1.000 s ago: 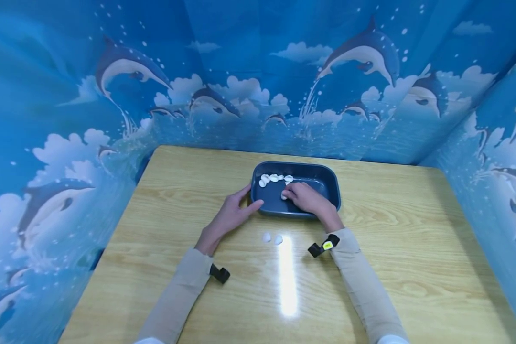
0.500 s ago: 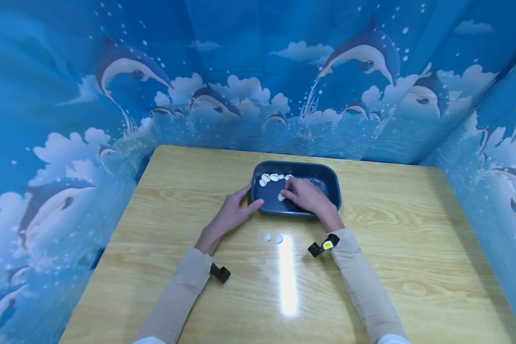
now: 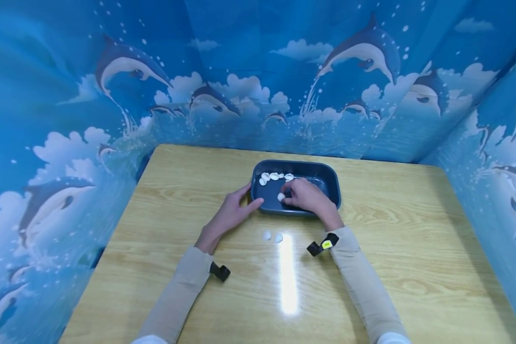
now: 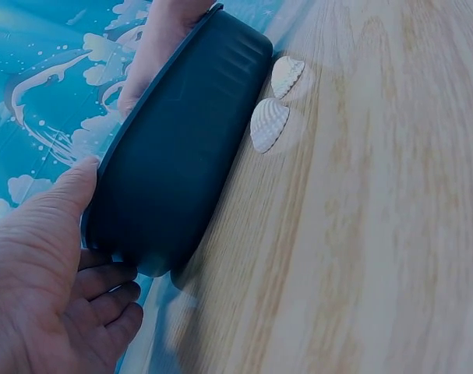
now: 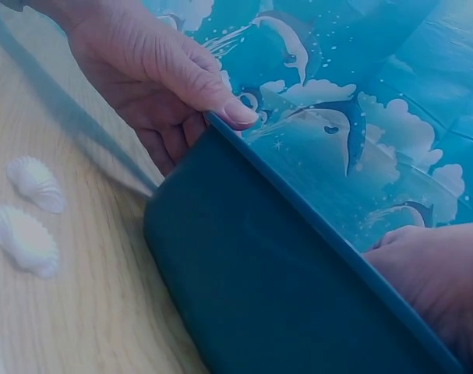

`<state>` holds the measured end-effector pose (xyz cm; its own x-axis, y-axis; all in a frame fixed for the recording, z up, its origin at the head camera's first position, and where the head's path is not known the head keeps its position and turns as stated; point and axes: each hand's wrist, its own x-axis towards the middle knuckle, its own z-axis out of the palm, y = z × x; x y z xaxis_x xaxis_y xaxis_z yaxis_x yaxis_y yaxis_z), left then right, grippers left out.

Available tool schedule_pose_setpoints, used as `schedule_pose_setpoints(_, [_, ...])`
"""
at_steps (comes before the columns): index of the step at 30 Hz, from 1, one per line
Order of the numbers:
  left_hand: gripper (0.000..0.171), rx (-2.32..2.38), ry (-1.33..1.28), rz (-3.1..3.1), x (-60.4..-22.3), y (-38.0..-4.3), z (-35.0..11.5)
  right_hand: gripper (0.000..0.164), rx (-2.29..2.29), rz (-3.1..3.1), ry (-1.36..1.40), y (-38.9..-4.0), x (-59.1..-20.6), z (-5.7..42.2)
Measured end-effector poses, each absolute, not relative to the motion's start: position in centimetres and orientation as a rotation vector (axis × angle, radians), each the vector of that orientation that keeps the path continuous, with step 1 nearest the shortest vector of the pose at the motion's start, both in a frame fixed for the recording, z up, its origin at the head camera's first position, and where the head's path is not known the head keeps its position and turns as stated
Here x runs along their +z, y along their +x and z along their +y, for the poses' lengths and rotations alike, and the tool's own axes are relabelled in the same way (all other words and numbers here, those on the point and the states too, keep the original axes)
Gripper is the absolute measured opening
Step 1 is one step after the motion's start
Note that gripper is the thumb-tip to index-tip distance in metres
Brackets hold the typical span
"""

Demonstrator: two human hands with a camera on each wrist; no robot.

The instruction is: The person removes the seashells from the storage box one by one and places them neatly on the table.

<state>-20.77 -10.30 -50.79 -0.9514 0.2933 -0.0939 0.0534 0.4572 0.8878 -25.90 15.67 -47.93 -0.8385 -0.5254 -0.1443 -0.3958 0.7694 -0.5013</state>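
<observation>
A dark blue rectangular basin [image 3: 268, 205] stands on the table, with several white seashells [image 3: 274, 176] lined up along its back left inside. My left hand [image 3: 230, 212] holds its left front corner, thumb at the rim and fingers against the outer wall, as the left wrist view also shows. Inside the basin my right hand [image 3: 307, 195] has thumb and forefinger at a single white seashell [image 3: 281, 196], which looks pinched at its edge. The basin wall hides those fingertips in the right wrist view. Two ribbed seashells [image 4: 269, 125] lie on the table before the basin.
The wooden table [image 3: 391, 229] carries a bright light reflection near its middle. A blue curtain [image 3: 249, 57] printed with dolphins hangs behind and at both sides. Each sleeve bears a black wrist camera [image 3: 220, 272].
The seashell at my right fingertips has shifted slightly left over the basin floor, and more of it shows now. My left hand keeps its place on the basin.
</observation>
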Motion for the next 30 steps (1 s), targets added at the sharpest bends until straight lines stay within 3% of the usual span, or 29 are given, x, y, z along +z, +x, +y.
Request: schedule_pose_setpoints(30, [0.078,1.514,0.313,2.489,-50.72,-20.74,-10.21,0.019,-0.640,2.678,-0.655,-25.51,-47.29,15.96])
